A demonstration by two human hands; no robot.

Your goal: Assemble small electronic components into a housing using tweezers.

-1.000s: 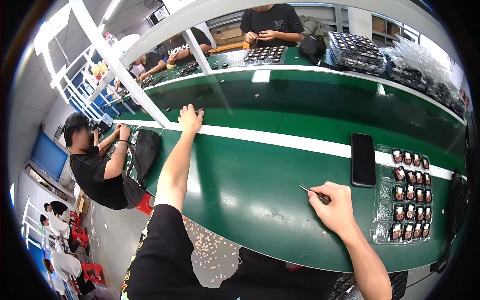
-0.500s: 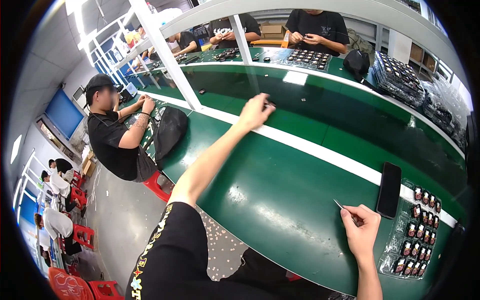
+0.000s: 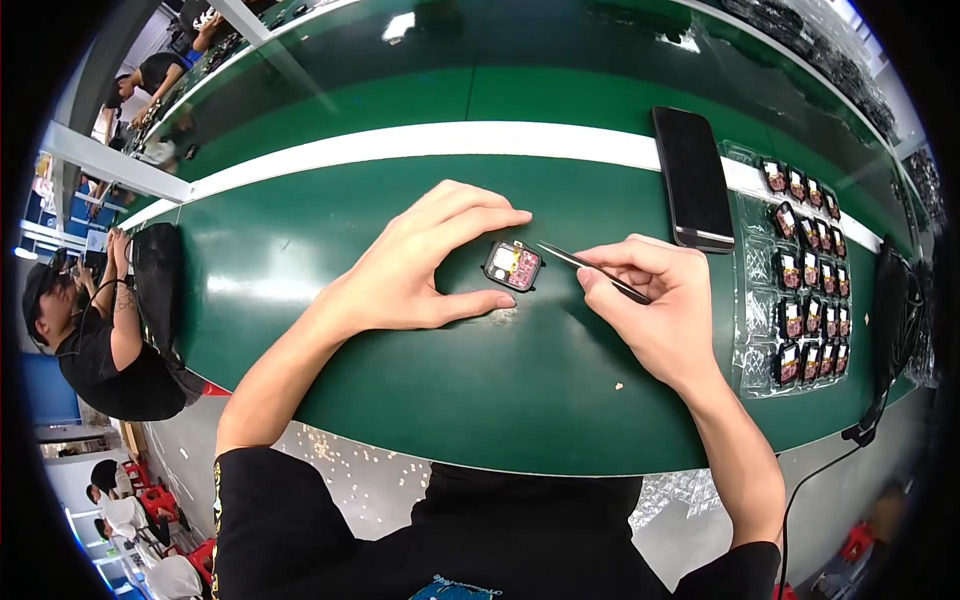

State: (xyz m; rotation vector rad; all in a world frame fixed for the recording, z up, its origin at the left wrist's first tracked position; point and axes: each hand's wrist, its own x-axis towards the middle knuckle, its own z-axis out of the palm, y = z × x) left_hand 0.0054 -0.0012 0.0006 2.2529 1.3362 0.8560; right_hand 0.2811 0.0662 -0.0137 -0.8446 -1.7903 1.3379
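Observation:
A small black square case (image 3: 513, 266), like a watch body with its inside showing, lies on the green bench in front of me. Parts in white, yellow and reddish pink show inside it. My left hand (image 3: 430, 262) rests around its left side, thumb and forefinger spread, with a gap between them and the case. My right hand (image 3: 655, 295) grips dark metal tweezers (image 3: 612, 280), whose tips point at the case's upper right corner without plainly touching it.
Right of my right hand lies a black phone (image 3: 693, 180). Beyond it, a clear plastic tray (image 3: 757, 300) holds several similar cases. A black bag with a cord (image 3: 885, 330) hangs at the bench's right end. A person in black (image 3: 115, 335) sits at far left.
My left hand has come back from the far strip, and the case now lies before me. My right hand has brought the tweezers up to it. My view has turned down and right.

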